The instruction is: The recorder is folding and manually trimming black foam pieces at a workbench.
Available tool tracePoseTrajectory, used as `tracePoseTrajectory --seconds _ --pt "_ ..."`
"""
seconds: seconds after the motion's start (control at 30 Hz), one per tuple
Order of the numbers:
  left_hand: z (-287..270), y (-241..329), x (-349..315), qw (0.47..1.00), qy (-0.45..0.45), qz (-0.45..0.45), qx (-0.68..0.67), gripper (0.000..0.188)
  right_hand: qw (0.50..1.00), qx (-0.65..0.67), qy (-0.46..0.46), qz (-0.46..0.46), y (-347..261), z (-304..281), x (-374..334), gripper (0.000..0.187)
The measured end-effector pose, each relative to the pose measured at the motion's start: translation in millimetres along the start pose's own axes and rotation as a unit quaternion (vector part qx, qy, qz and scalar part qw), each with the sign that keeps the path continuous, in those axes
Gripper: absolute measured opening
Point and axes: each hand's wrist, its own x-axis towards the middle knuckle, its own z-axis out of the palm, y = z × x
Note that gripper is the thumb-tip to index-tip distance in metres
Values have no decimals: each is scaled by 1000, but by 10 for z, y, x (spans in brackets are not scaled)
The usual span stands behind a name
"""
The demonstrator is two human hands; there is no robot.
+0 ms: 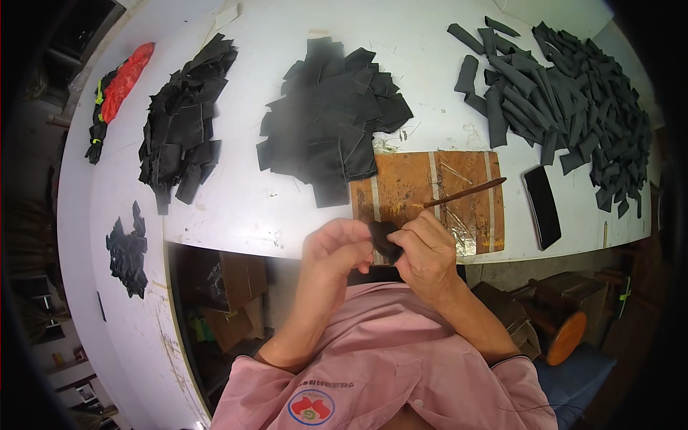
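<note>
Over the near left corner of the brown wooden board (401, 183) with pale strips: the bare left hand (335, 249) and bare right hand (430, 251) meet at a small dark cloth piece (387, 242).
Grip: right thumb and bent fingers pinch the cloth's right side; left thumb and fingertips curl at its left edge, whether pressing on it I cannot tell.
Cloth in hand: bunched and curved, so judged part-worked.
Tube heap: right of the board and beyond, a large heap of narrow dark grey fabric tubes (537, 104); probably the done pieces, a good share.
Flat heaps: a broad heap of flat black fabric pieces (315, 122) overlaps the board's far left corner; farther left lie a long heap of black fabric pieces (183, 129) and a small heap of black scraps (127, 251). Probably much is left, though the order is a guess.
Rod: a slim brown pointed rod (466, 192) slants over the board, one end beside the right hand; contact unclear.
In the way: the broad heap crowds the board's left side.
Around: a black phone (542, 208) just right of the board; a red plastic bag (129, 80) well to its left.
</note>
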Motion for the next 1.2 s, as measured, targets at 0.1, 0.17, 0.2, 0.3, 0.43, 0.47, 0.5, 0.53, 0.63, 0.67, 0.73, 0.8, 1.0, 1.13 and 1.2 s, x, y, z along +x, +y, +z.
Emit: tracePoseTrajectory --seconds 0.1,0.17,0.2,0.3,0.43,0.47,0.5,0.53,0.63,0.67,0.73,0.8,1.0,1.13,1.2 --pt "16 3 -14 999 7 11 35 10 1000 4 2 6 7 5 3 27" --pt "19 0 -19 997 13 17 72 10 1000 -1 3 7 10 11 3 26" --pt "22 -2 -18 994 14 24 101 10 1000 -7 4 8 11 14 2 25" --pt "15 11 -17 991 13 20 130 10 999 -35 -7 -5 13 8 -2 23" --pt "15 -6 -18 995 12 -1 98 9 999 -36 9 -1 22 19 -12 22" --pt "12 -4 -21 995 13 -1 98 9 999 -41 10 1 23 12 -6 21" --pt "8 2 -25 996 9 -10 92 10 999 -47 12 4 23 10 -2 21" --pt "8 5 -27 996 4 -19 87 10 999 -47 12 4 24 11 -5 21" --pt "-2 -4 -31 996 1 -12 86 12 999 -48 11 10 29 23 -13 21" --pt "0 -2 -33 996 1 -12 86 12 999 -52 14 7 32 27 -11 20" --pt "12 3 -33 996 2 -16 83 13 998 -56 17 5 35 26 -5 20" --pt "9 6 -30 996 -4 -20 88 12 998 -59 17 -2 37 16 1 19" --pt "13 -11 -12 996 9 -33 81 9 997 -74 8 -29 43 9 1 16" --pt "27 -16 -17 991 21 -10 133 8 995 -88 1 -49 49 -1 -7 16" --pt "32 -24 -31 986 21 3 165 8 995 -92 -1 -48 47 0 -3 17"
